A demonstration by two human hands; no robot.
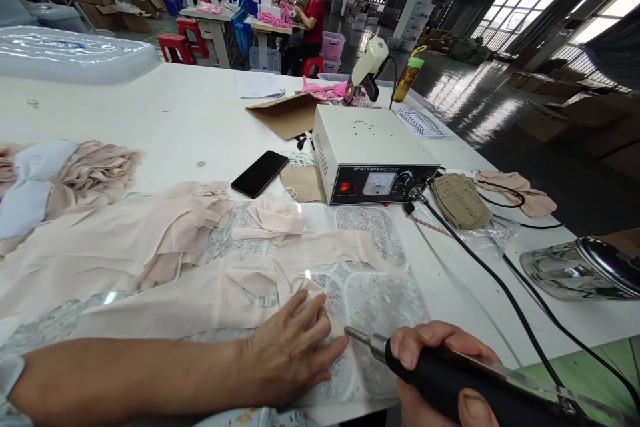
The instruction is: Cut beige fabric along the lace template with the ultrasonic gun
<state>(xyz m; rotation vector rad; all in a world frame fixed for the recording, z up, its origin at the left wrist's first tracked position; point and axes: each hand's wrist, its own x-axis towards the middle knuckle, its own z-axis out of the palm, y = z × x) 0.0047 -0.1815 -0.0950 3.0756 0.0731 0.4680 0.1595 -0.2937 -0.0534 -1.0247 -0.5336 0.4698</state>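
Note:
My left hand (300, 340) lies spread on a strip of pale pink fabric (190, 303), its fingertips pressing the strip's right end against a clear patterned mat (385, 303). My right hand (440, 347) is wrapped round a black handheld ultrasonic welder (465, 380), which points left. The welder's metal tip is at the fabric's edge, close to my left fingers; whether it touches cannot be made out. A second pale strip (325, 247) runs across the mat behind, with a small folded piece (270, 217) beside it. Stacked pale fabric (125, 227) spreads to the left.
A white control box (375, 140) stands behind the mat, its black cable (480, 273) running to the welder. Around it are a phone (260, 173), cardboard, brown card pieces (461, 201) and a bottle (409, 77). A clear jar (580, 267) lies at right. Beyond, people sit at sewing machines.

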